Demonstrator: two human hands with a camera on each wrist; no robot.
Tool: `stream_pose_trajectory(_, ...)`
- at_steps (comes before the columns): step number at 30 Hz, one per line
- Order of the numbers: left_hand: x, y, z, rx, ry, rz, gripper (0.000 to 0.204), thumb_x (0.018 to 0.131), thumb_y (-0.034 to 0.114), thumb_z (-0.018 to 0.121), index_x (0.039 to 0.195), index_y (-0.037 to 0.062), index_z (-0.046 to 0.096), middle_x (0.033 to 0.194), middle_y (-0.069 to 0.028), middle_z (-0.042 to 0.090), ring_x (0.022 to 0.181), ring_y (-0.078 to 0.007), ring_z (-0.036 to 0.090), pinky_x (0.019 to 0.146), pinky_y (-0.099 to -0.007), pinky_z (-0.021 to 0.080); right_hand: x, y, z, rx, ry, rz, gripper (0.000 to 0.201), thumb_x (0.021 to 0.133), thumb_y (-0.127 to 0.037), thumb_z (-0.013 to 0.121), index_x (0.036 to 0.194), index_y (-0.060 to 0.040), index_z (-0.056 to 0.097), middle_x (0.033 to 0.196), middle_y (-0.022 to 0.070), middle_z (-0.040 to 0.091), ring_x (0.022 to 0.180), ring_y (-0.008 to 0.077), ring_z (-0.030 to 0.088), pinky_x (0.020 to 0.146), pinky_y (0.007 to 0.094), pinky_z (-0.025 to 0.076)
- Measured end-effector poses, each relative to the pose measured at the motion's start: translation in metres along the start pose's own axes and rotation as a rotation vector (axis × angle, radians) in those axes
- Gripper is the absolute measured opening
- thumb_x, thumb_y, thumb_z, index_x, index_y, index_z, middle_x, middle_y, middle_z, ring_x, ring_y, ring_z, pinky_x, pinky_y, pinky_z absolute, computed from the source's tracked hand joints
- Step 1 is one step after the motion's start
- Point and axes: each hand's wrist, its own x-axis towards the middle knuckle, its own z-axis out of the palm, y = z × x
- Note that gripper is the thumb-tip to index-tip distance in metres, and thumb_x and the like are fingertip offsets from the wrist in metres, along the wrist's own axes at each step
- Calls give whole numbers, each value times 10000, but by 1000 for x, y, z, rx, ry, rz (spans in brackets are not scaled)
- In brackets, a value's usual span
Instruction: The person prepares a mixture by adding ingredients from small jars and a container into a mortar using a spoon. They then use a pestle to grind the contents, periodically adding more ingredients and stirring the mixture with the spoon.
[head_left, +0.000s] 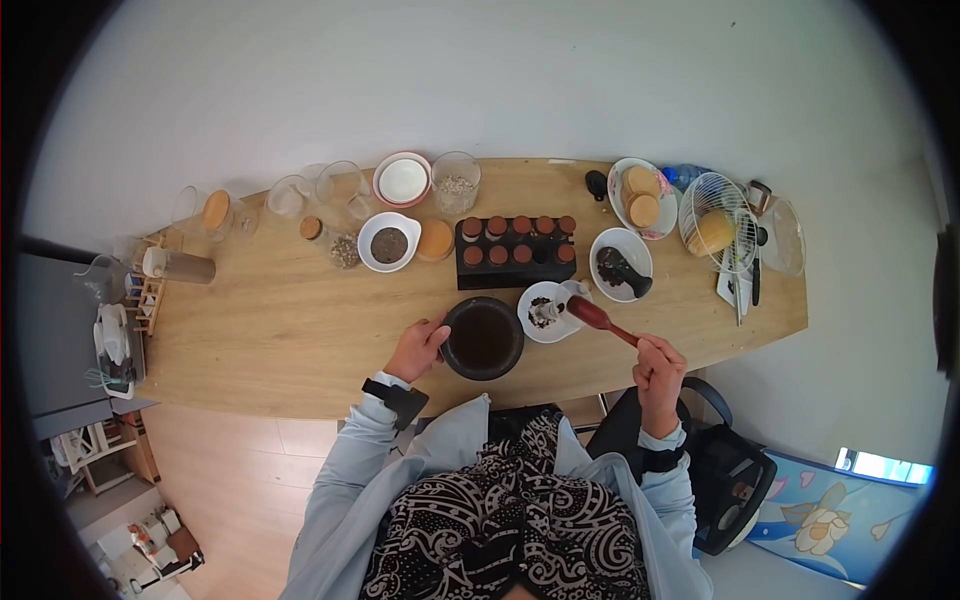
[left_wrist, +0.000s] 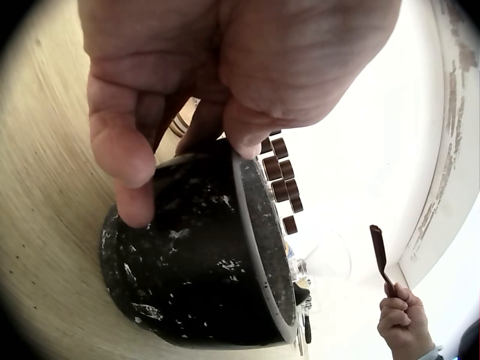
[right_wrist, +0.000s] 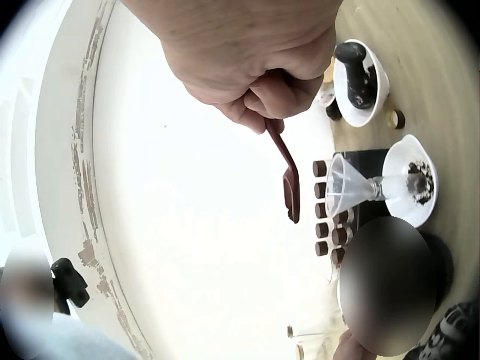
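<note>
My left hand (head_left: 415, 350) grips the near-left side of a black stone mortar (head_left: 483, 338) on the table, thumb at its rim and fingers down its outer wall (left_wrist: 195, 255). Brown contents show inside the mortar. My right hand (head_left: 660, 380) holds a dark red wooden spoon (head_left: 610, 323) by its handle, raised above the table. A clear funnel (right_wrist: 346, 191) sits in the neck of a small glass bottle (right_wrist: 397, 186). That bottle stands in a white bowl (right_wrist: 405, 150) with dark bits in it, just right of the mortar.
Behind is a black rack (head_left: 515, 278) of brown-capped bottles. A black pestle (head_left: 625, 270) lies in another white bowl (head_left: 602, 242) to the right. Glass jars (head_left: 457, 182) and a white dish (head_left: 368, 250) of dark grains stand left. Wire basket (head_left: 700, 205) and knife (head_left: 756, 285) are far right.
</note>
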Motion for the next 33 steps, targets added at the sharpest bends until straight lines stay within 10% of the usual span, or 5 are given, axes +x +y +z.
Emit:
stream_pose_trajectory(6, 2, -2, 1, 18, 7, -3, 409, 990, 272, 453, 1336, 64, 522, 849, -79, 501, 621, -120, 583, 454, -241, 475, 1, 5, 4, -334, 73, -185, 102, 864, -19, 629, 936, 32, 682, 597, -39, 458, 470, 19, 386, 399, 213, 269)
stream_pose_trajectory(8, 1, -2, 1, 15, 7, 2, 409, 991, 270, 454, 1337, 62, 521, 850, -80, 501, 621, -122, 587, 452, -241, 476, 0, 10, 7, -756, -5, -613, 106, 847, -15, 650, 940, 28, 678, 611, 17, 516, 487, 86, 460, 432, 258, 342)
stream_pose_trajectory(14, 2, -4, 1, 10, 12, 17, 411, 990, 261, 458, 1334, 44, 515, 855, -87, 507, 622, -137, 600, 450, -246, 479, -4, 14, 13, -1227, -170, -1078, 243, 797, -21, 692, 1037, 0, 662, 639, 77, 521, 490, 238, 509, 454, 335, 410)
stream_pose_trajectory(28, 2, -4, 0, 17, -23, 16, 504, 947, 297, 554, 1369, 34, 466, 893, -105, 540, 588, -153, 591, 464, -269, 464, -24, -5, 18, -1222, -149, -1219, 274, 752, 4, 704, 1025, 2, 679, 622, 40, 534, 486, 198, 519, 437, 320, 396)
stream_pose_trajectory(33, 12, -20, 2, -191, -147, -186, 619, 894, 333, 636, 1342, -25, 403, 1078, -121, 578, 891, -205, 633, 652, -314, 590, -31, 4, 38, -1146, -346, -1178, 291, 739, 10, 706, 1028, 9, 670, 634, 53, 548, 499, 198, 532, 449, 327, 410)
